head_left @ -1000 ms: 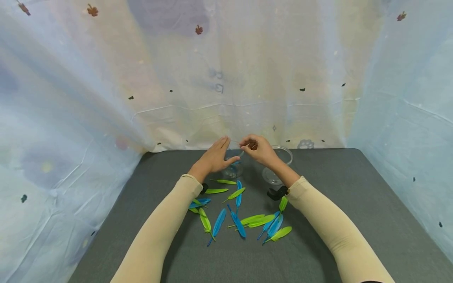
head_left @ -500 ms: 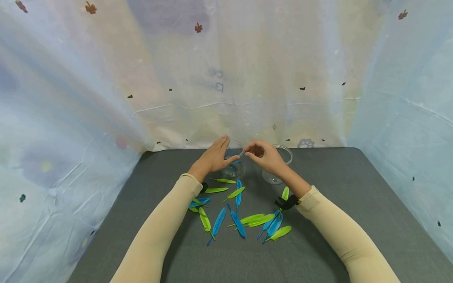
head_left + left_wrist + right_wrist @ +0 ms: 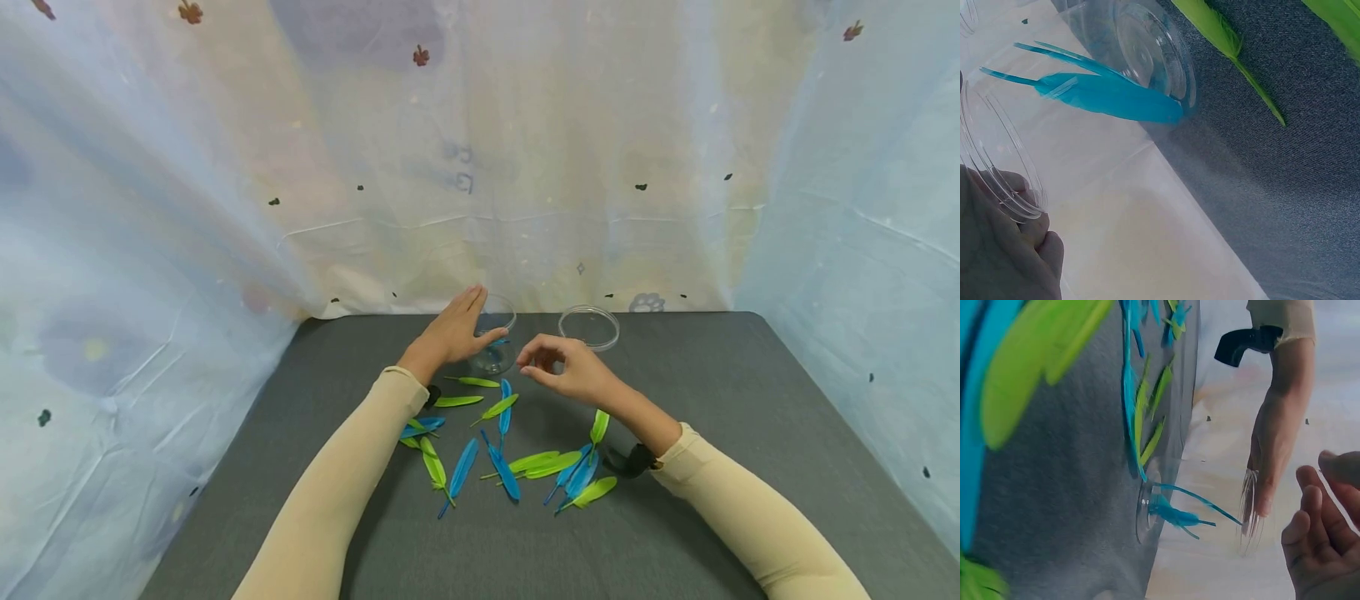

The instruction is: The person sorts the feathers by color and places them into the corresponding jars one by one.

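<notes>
Head view: the left hand [image 3: 450,332] holds a clear jar [image 3: 492,360] near its rim, 3 blue feathers [image 3: 1107,97] inside. Loosely curled, the right hand [image 3: 568,367] holds nothing, before a 2nd jar [image 3: 617,332]. Loose feathers [image 3: 553,465] lie nearer on the gray table [image 3: 480,554].

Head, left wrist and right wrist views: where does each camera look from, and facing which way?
Head: on the head, facing forward and down over feathers; left hand, right hand and sleeves show.
Left wrist: on that wrist, facing a clear jar; part of the left hand shows.
Right wrist: on that wrist, facing that jar across the table; the right hand and left arm show.
Both wrist views share the jar's blue feathers and the left hand.
</notes>
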A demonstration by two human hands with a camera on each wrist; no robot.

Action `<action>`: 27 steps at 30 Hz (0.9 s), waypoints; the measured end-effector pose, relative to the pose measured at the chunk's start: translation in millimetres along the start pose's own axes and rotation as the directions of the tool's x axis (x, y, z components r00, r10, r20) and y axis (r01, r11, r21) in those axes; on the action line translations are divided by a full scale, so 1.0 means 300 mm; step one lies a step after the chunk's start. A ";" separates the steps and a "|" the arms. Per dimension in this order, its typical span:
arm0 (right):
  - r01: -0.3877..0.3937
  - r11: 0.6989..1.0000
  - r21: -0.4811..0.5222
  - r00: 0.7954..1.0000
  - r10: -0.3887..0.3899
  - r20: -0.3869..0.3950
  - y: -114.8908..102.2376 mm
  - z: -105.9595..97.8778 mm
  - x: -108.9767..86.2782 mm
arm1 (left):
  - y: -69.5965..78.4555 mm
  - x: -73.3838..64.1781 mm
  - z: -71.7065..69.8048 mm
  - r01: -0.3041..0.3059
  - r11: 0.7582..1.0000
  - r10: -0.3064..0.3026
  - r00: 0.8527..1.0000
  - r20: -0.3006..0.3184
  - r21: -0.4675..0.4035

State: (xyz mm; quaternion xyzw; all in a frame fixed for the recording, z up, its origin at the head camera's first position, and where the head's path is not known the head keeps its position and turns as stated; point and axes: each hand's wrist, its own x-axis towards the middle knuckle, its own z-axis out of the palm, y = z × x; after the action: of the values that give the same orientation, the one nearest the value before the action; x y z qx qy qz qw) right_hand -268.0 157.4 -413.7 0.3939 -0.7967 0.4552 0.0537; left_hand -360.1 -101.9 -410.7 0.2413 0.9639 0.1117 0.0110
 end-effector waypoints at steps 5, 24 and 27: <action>0.041 0.999 0.017 0.996 -0.042 0.081 0.000 0.020 -0.050 | -0.002 -0.001 -0.003 0.005 1.000 -0.005 1.000 0.002 -0.002; 0.032 0.998 0.052 0.877 -0.053 0.478 -0.009 0.063 -0.228 | -0.001 -0.004 0.001 0.004 1.000 -0.004 1.000 0.024 -0.005; 0.021 0.998 0.054 0.857 -0.046 0.514 -0.010 0.069 -0.247 | 0.000 -0.004 0.000 0.005 1.000 -0.005 1.000 0.021 -0.003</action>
State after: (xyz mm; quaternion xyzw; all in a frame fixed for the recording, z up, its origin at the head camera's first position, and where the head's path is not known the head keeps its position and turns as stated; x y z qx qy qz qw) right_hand -209.8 183.6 -456.6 0.5162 -0.7643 0.3508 -0.1623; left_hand -359.0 -102.4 -410.6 0.2402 0.9642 0.1104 0.0219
